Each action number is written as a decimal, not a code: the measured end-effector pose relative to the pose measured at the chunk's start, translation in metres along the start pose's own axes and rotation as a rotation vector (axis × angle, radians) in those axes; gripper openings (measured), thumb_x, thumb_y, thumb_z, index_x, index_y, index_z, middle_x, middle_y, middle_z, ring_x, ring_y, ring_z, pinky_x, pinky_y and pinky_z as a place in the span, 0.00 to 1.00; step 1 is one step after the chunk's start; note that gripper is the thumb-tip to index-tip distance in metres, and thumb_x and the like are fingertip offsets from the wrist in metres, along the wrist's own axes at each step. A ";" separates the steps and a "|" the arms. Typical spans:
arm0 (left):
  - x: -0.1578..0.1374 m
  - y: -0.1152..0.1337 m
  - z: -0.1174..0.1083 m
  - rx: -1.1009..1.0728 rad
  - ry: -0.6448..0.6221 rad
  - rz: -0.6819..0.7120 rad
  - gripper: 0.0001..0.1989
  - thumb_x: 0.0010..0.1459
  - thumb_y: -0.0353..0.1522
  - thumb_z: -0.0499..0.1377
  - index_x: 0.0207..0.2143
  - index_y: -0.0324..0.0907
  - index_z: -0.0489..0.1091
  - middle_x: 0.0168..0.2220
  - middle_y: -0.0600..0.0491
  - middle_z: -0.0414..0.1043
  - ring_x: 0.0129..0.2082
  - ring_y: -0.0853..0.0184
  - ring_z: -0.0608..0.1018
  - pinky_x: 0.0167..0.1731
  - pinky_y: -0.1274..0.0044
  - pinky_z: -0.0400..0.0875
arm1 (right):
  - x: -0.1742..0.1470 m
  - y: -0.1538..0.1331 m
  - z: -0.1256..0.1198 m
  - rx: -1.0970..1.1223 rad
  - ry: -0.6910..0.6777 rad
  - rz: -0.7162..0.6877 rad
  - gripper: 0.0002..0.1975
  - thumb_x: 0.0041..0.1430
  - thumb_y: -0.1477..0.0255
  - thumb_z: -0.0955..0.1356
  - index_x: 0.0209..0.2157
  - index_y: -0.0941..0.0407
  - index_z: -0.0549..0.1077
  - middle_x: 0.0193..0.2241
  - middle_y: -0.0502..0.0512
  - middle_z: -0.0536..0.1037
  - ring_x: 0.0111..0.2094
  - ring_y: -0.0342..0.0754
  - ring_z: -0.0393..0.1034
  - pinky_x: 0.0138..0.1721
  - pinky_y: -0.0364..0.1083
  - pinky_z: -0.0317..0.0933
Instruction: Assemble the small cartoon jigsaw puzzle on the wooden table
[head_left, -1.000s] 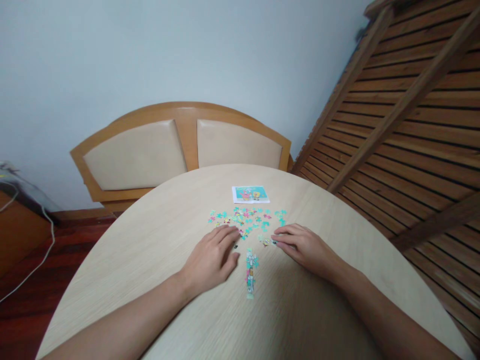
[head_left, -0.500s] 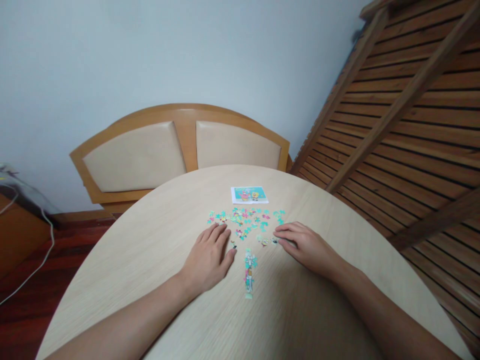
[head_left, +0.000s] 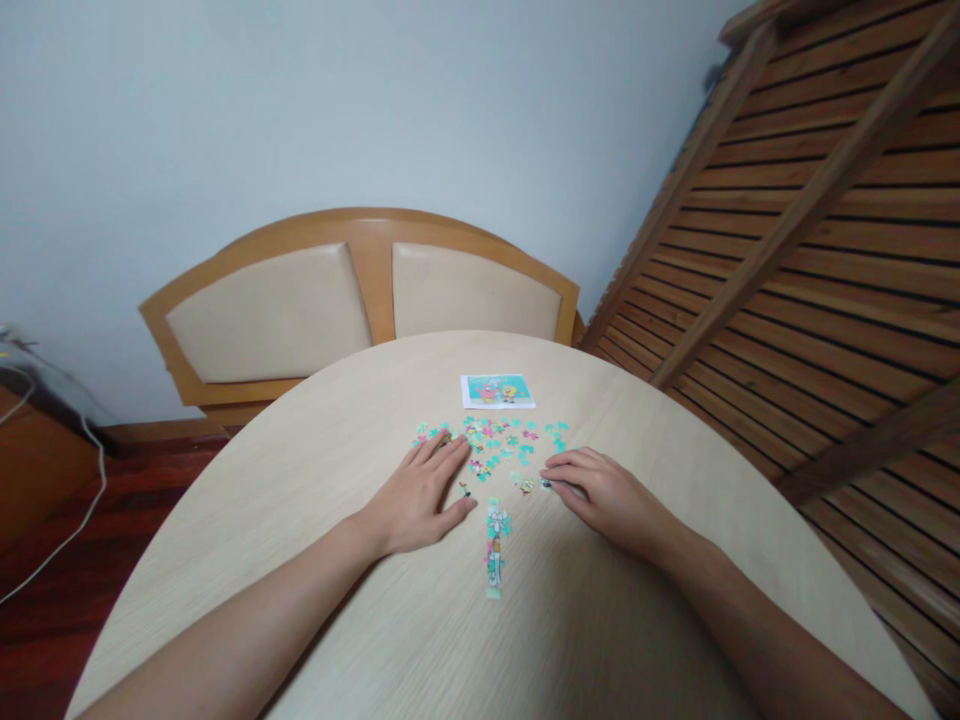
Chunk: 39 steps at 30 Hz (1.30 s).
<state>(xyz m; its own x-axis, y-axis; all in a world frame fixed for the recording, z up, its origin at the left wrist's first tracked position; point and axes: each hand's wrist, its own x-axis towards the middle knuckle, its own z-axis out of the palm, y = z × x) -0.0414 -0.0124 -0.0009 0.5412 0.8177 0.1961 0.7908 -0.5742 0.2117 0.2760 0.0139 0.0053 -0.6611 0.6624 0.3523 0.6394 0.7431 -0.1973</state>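
My left hand (head_left: 420, 497) lies palm down with its fingers spread, the fingertips over the left side of a loose heap of puzzle pieces (head_left: 486, 466). Beside its thumb is a small dark-and-yellow puzzle piece (head_left: 464, 489). On the right, my right hand (head_left: 609, 505) has thumb and forefinger closed at a small dark puzzle piece (head_left: 546, 484), which is partly hidden by the fingertips. A yellowish piece (head_left: 526, 487) lies just left of it. Between the hands, nearer me, a narrow upright strip of joined pieces (head_left: 494, 550) shows a pale cartoon figure.
A picture sheet (head_left: 498, 391) with pink and yellow cartoon figures lies beyond the pieces on the round wooden table (head_left: 315, 480). Behind the table stands a padded headboard (head_left: 277, 315) against the wall. Wooden slats (head_left: 810, 220) lean at right; a white cable (head_left: 101, 490) hangs at left.
My left hand has moved forward and slightly right, its fingers now reaching over the left pieces. My right hand has shifted a little left, fingertips closing at the dark piece.
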 end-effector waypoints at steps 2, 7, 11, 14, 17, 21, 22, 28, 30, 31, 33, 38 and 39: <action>0.002 0.001 0.001 -0.015 -0.025 0.008 0.36 0.67 0.47 0.52 0.70 0.40 0.47 0.71 0.45 0.50 0.71 0.47 0.52 0.66 0.53 0.52 | 0.000 -0.001 0.000 0.009 0.004 0.006 0.13 0.66 0.75 0.64 0.45 0.53 0.79 0.45 0.58 0.81 0.46 0.54 0.75 0.48 0.55 0.69; 0.002 0.001 0.002 -0.039 0.000 0.044 0.36 0.67 0.46 0.52 0.70 0.38 0.47 0.70 0.41 0.52 0.70 0.47 0.54 0.66 0.51 0.52 | 0.000 -0.001 0.003 0.028 0.023 0.009 0.13 0.66 0.75 0.64 0.45 0.54 0.79 0.45 0.58 0.81 0.46 0.54 0.74 0.48 0.55 0.70; 0.001 -0.002 0.003 -0.044 0.043 0.058 0.36 0.67 0.47 0.53 0.69 0.37 0.48 0.68 0.37 0.55 0.68 0.46 0.57 0.65 0.51 0.55 | 0.000 -0.001 0.004 0.023 0.027 0.014 0.13 0.66 0.75 0.64 0.45 0.54 0.79 0.45 0.58 0.81 0.46 0.54 0.75 0.48 0.55 0.70; 0.001 -0.003 0.006 -0.034 0.057 0.063 0.36 0.67 0.48 0.52 0.69 0.39 0.49 0.68 0.38 0.56 0.68 0.46 0.57 0.65 0.51 0.55 | 0.000 -0.002 0.003 0.016 0.020 0.024 0.13 0.66 0.75 0.64 0.46 0.54 0.79 0.46 0.59 0.81 0.46 0.54 0.74 0.49 0.55 0.70; 0.000 -0.002 0.009 -0.037 0.105 0.070 0.33 0.67 0.46 0.52 0.68 0.40 0.50 0.66 0.38 0.59 0.67 0.47 0.61 0.64 0.51 0.56 | 0.000 -0.002 0.002 0.017 0.006 0.028 0.13 0.66 0.75 0.63 0.46 0.54 0.79 0.46 0.59 0.80 0.47 0.54 0.74 0.49 0.56 0.69; -0.001 0.000 0.008 -0.061 0.235 0.023 0.26 0.66 0.38 0.53 0.63 0.38 0.56 0.58 0.37 0.67 0.59 0.50 0.71 0.60 0.54 0.65 | -0.001 -0.002 0.002 0.023 -0.002 0.026 0.13 0.67 0.74 0.63 0.47 0.53 0.78 0.46 0.58 0.80 0.47 0.54 0.74 0.50 0.55 0.69; -0.001 0.000 0.007 -0.071 0.257 0.006 0.25 0.65 0.37 0.54 0.61 0.38 0.57 0.56 0.37 0.69 0.57 0.51 0.72 0.58 0.55 0.66 | -0.001 -0.002 0.001 0.024 -0.002 0.026 0.13 0.67 0.74 0.63 0.47 0.53 0.78 0.46 0.58 0.80 0.47 0.53 0.74 0.50 0.55 0.69; -0.002 0.000 0.004 -0.122 0.289 -0.075 0.18 0.63 0.32 0.55 0.55 0.39 0.61 0.51 0.41 0.72 0.51 0.53 0.74 0.53 0.58 0.72 | -0.001 -0.001 0.001 0.021 -0.001 0.025 0.13 0.66 0.74 0.64 0.46 0.52 0.78 0.46 0.58 0.80 0.47 0.54 0.74 0.50 0.55 0.69; -0.002 0.000 0.004 -0.105 0.273 -0.059 0.19 0.63 0.31 0.55 0.56 0.39 0.60 0.53 0.41 0.71 0.53 0.53 0.73 0.55 0.58 0.70 | -0.001 -0.001 0.001 0.019 -0.004 0.026 0.12 0.67 0.74 0.64 0.46 0.53 0.78 0.46 0.58 0.80 0.48 0.54 0.74 0.50 0.55 0.69; -0.002 0.000 0.004 -0.097 0.267 -0.053 0.20 0.63 0.31 0.55 0.56 0.39 0.60 0.54 0.41 0.71 0.54 0.53 0.73 0.56 0.58 0.70 | -0.001 -0.001 0.001 0.019 -0.006 0.028 0.12 0.67 0.74 0.64 0.46 0.54 0.78 0.46 0.58 0.80 0.48 0.54 0.74 0.50 0.56 0.69; -0.002 0.001 0.004 -0.090 0.259 -0.046 0.20 0.63 0.32 0.55 0.57 0.39 0.60 0.55 0.40 0.71 0.55 0.53 0.73 0.57 0.57 0.69 | -0.001 -0.002 0.001 0.020 -0.007 0.029 0.13 0.66 0.74 0.64 0.46 0.54 0.79 0.46 0.58 0.80 0.47 0.54 0.74 0.50 0.56 0.69; -0.002 0.004 0.001 -0.120 0.199 0.023 0.21 0.64 0.31 0.54 0.59 0.39 0.60 0.56 0.41 0.71 0.56 0.54 0.72 0.58 0.58 0.68 | -0.001 -0.001 0.001 0.023 0.004 0.021 0.13 0.67 0.74 0.64 0.46 0.53 0.79 0.46 0.59 0.80 0.47 0.54 0.74 0.50 0.55 0.69; -0.002 0.005 -0.001 -0.131 0.185 0.043 0.21 0.64 0.31 0.54 0.59 0.40 0.59 0.56 0.41 0.71 0.56 0.54 0.72 0.58 0.59 0.68 | -0.001 -0.001 0.001 0.024 0.004 0.020 0.13 0.67 0.74 0.64 0.46 0.52 0.78 0.46 0.58 0.80 0.47 0.54 0.74 0.50 0.55 0.69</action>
<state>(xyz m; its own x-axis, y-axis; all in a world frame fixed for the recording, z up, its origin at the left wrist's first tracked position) -0.0385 -0.0171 0.0003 0.5028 0.7778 0.3771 0.7175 -0.6189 0.3196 0.2759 0.0128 0.0039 -0.6466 0.6770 0.3516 0.6431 0.7316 -0.2263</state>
